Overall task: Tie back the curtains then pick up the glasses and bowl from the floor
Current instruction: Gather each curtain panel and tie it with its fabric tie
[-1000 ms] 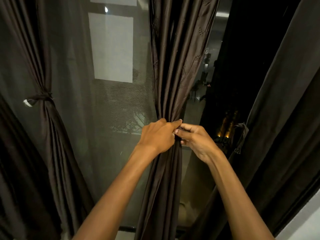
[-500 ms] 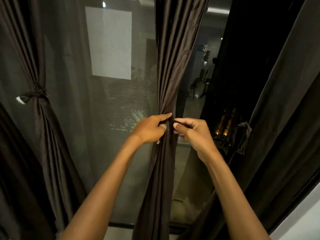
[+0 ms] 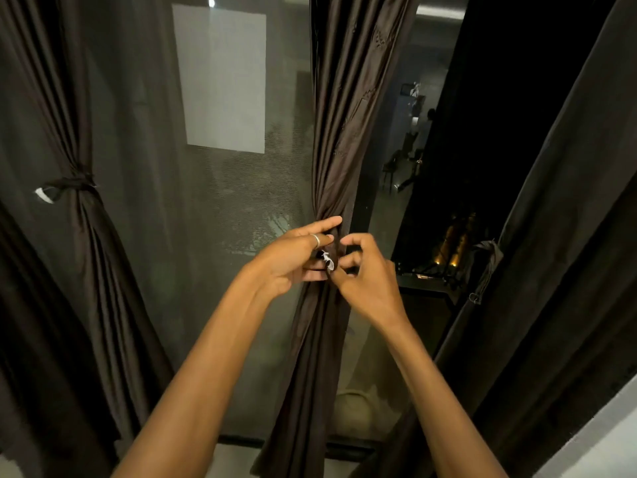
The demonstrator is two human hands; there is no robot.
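Night-dark window glass point(image 3: 224, 270) with fine mesh behind, pale rectangle reflected high up. Dark brown satin middle curtain point(image 3: 344, 132) hangs at centre, bunched to narrow waist at hands. Left hand point(image 3: 293, 260), silver ring point(image 3: 316, 240) on finger, grips gathered folds, index finger straight across fabric. Right hand point(image 3: 365, 281) just beside it, fingers curled, pinches small white tag point(image 3: 327, 261) at waist. Left brown curtain point(image 3: 86, 270) cinched by dark tie-back point(image 3: 74, 183). Right dark curtain point(image 3: 568, 236) loose, thin strap point(image 3: 487, 267) dangling at its edge.
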